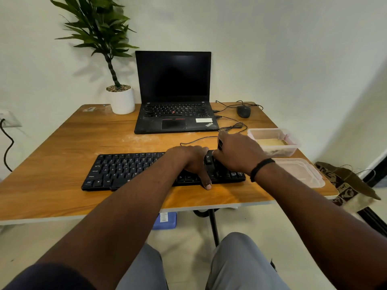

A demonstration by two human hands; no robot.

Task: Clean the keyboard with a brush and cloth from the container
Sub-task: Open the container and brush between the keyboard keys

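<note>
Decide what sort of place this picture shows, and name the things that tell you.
Probably a home or small office desk: an open laptop, a wired mouse and a separate keyboard on a wooden table.

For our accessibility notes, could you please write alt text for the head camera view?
A person's left hand rests flat on a black keyboard while the right hand holds a dark brush over its right end. An open clear container with a cloth and its lid sit to the right on the wooden desk.
</note>
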